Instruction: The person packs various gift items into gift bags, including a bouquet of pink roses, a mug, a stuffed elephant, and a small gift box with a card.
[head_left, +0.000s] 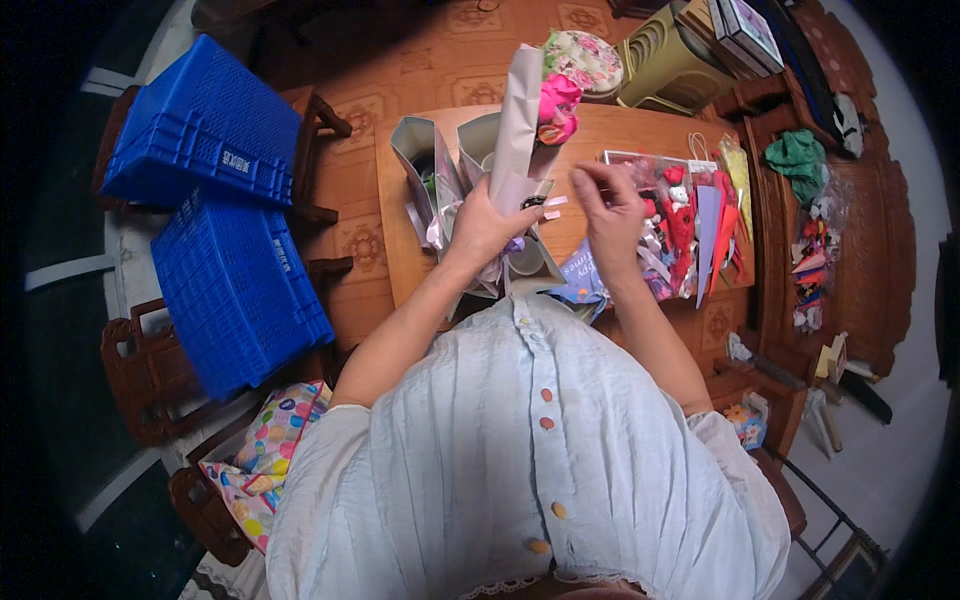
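My left hand (486, 229) is closed around the lower end of a bouquet in pale wrapping paper (517, 112), whose pink artificial flowers (559, 109) show at its right side. Raised to the right of the bouquet is my right hand (606, 199), fingers curled; whether it pinches something small cannot be told. Below and left of the bouquet stand paper flower boxes (420, 139) with ribbons (441, 225). A purple printed wrapper (583, 270) with lettering lies below my right hand.
Wrapped flowers and a small white plush toy (679, 196) lie on the right of the wooden table (495, 114). Blue plastic crates (232, 277) stand at left. A floral round stool (589, 64) and stacked plastic stools (667, 64) are beyond the table. A carved wooden bench (870, 270) is at right.
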